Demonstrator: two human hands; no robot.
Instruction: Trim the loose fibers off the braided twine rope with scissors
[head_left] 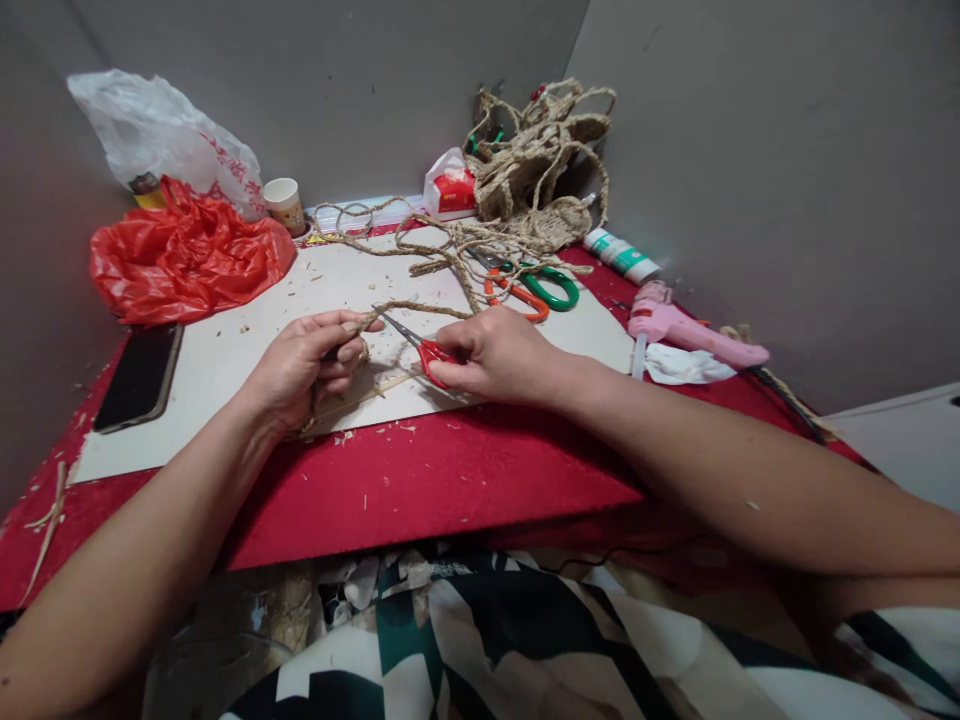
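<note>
My left hand (307,365) pinches a braided straw cord (420,306) over the front part of a white board (217,390). Small red-handled scissors (431,358) are in my right hand (491,355), their blades pointing left with the tips at the cord beside my left fingertips. From there the cord runs right, behind my right hand, toward a loose tangle of braided cord (450,240) at the back of the board. Orange-handled scissors (517,292) and green-handled scissors (562,288) lie under part of that tangle.
A phone (139,378), a red plastic bag (191,255), a clear bag (165,135) and a paper cup (283,203) stand or lie left. Woven straw pieces (532,180) and a tissue pack (450,188) are behind. At right lie a white-green tube (621,255) and pink glue gun (690,330).
</note>
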